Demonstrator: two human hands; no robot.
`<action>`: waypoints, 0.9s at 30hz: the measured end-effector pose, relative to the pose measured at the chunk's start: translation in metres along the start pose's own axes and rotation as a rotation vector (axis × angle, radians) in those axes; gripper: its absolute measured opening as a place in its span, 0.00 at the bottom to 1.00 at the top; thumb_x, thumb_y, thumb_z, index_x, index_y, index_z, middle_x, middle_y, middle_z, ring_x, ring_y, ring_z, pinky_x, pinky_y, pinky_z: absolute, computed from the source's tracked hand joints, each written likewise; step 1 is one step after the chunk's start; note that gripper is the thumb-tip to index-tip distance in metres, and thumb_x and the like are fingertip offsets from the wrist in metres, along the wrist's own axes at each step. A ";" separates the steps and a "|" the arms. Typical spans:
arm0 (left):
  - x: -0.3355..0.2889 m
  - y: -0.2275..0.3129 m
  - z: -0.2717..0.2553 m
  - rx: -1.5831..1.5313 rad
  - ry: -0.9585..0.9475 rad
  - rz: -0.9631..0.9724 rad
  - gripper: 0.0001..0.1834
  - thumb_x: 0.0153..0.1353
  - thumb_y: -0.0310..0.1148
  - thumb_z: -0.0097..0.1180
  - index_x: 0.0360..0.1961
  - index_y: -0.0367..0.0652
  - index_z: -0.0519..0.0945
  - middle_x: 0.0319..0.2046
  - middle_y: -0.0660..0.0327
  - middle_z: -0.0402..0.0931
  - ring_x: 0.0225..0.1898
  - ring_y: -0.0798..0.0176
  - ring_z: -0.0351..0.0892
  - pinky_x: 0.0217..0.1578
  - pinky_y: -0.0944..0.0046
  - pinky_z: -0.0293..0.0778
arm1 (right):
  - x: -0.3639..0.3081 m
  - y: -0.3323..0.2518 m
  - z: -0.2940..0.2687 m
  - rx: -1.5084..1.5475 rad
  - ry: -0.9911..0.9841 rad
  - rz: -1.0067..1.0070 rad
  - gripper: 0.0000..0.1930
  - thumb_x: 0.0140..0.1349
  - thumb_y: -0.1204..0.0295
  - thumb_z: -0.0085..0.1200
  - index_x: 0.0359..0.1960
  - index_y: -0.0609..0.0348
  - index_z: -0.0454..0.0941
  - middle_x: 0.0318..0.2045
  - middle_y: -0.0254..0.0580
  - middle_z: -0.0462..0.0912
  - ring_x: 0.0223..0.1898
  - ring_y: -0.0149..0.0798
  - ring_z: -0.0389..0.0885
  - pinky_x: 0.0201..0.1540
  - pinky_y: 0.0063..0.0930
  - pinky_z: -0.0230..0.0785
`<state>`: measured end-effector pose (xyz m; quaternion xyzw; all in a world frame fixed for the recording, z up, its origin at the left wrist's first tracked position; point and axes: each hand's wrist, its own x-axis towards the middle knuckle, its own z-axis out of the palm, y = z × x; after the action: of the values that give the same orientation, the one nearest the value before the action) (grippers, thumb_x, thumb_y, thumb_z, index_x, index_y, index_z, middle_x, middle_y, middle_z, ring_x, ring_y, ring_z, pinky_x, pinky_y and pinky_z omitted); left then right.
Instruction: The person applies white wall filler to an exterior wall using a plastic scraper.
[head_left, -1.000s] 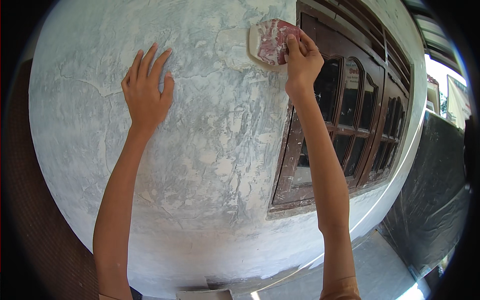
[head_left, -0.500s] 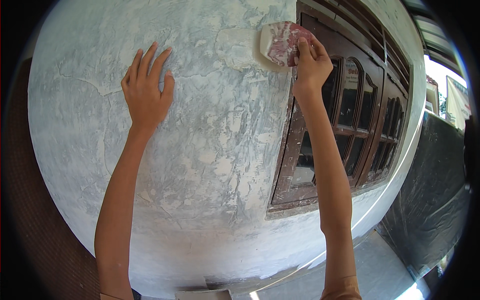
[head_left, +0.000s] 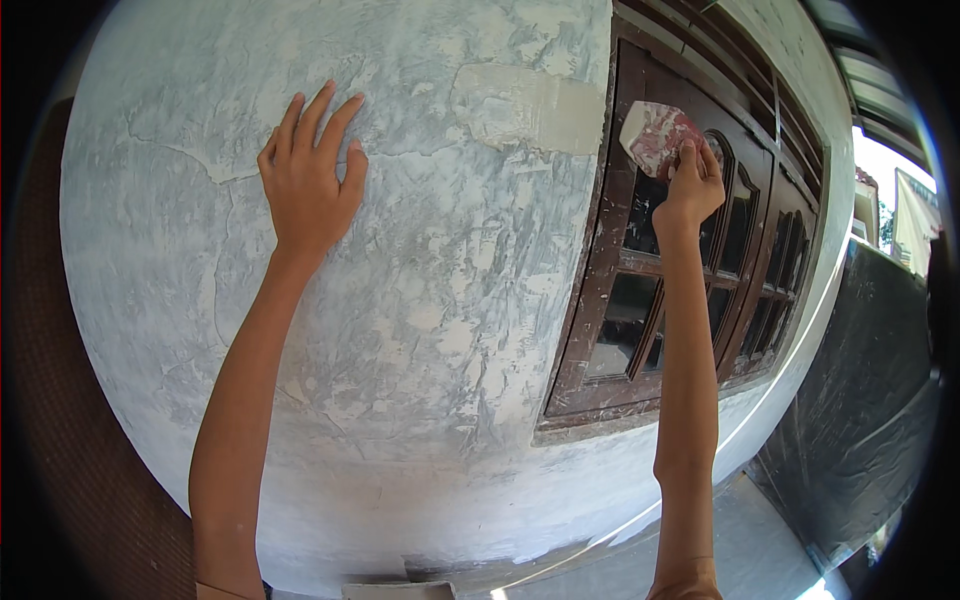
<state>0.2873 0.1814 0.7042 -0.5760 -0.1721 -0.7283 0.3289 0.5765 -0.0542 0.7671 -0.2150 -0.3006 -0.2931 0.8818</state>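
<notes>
My left hand [head_left: 312,180] lies against the patchy grey-white wall [head_left: 400,300] with its fingers spread, holding nothing. My right hand [head_left: 692,190] is closed on a red putty spreader [head_left: 660,138] smeared with white filler. The spreader is off the wall, in front of the brown wooden window [head_left: 600,330]. To its left, a strip of smooth cream putty [head_left: 545,112] runs across the wall up to the window frame.
A thin crack [head_left: 190,155] crosses the wall at the left. Black plastic sheeting [head_left: 850,400] hangs at the right. At the lower edge stands a pale container [head_left: 400,591], only partly in view. A brown surface [head_left: 90,430] borders the wall's left.
My right hand has drawn the spreader off the wall, right and down, in front of the window. The putty patch is uncovered, a smooth band reaching the frame. My left hand stays on the wall.
</notes>
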 end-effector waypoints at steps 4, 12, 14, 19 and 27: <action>0.000 -0.003 -0.002 -0.015 -0.002 0.011 0.24 0.61 0.37 0.52 0.61 0.60 0.76 0.67 0.65 0.67 0.70 0.53 0.59 0.65 0.47 0.51 | -0.043 -0.011 0.037 0.138 -0.371 0.020 0.16 0.64 0.74 0.59 0.52 0.68 0.77 0.33 0.35 0.86 0.27 0.19 0.76 0.26 0.16 0.67; -0.002 -0.004 0.000 -0.010 -0.011 0.015 0.24 0.64 0.35 0.49 0.63 0.60 0.74 0.69 0.68 0.64 0.71 0.55 0.57 0.66 0.48 0.49 | -0.018 0.013 0.004 -0.052 -0.227 -0.024 0.15 0.64 0.75 0.57 0.52 0.69 0.77 0.35 0.39 0.86 0.30 0.23 0.80 0.29 0.15 0.72; -0.001 -0.002 0.001 -0.002 -0.005 0.018 0.24 0.64 0.35 0.49 0.63 0.60 0.74 0.68 0.68 0.64 0.71 0.55 0.57 0.66 0.48 0.49 | -0.005 0.009 -0.013 0.008 -0.065 -0.012 0.15 0.65 0.76 0.56 0.52 0.69 0.76 0.37 0.39 0.86 0.30 0.23 0.80 0.28 0.15 0.72; -0.001 -0.001 0.001 0.021 -0.015 0.013 0.24 0.64 0.35 0.49 0.63 0.60 0.74 0.69 0.68 0.64 0.71 0.55 0.57 0.66 0.48 0.49 | -0.033 -0.006 0.006 0.073 -0.191 0.054 0.16 0.64 0.75 0.59 0.53 0.67 0.77 0.37 0.35 0.85 0.32 0.21 0.78 0.31 0.16 0.69; -0.001 -0.004 -0.001 0.004 -0.012 0.015 0.24 0.62 0.36 0.51 0.61 0.61 0.76 0.67 0.65 0.66 0.70 0.54 0.59 0.65 0.48 0.51 | -0.056 0.007 0.020 -0.005 -0.314 0.051 0.18 0.65 0.73 0.58 0.54 0.69 0.76 0.34 0.37 0.86 0.29 0.20 0.76 0.28 0.16 0.69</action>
<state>0.2842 0.1845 0.7037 -0.5811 -0.1712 -0.7218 0.3346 0.5364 -0.0162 0.7431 -0.2677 -0.4284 -0.2340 0.8307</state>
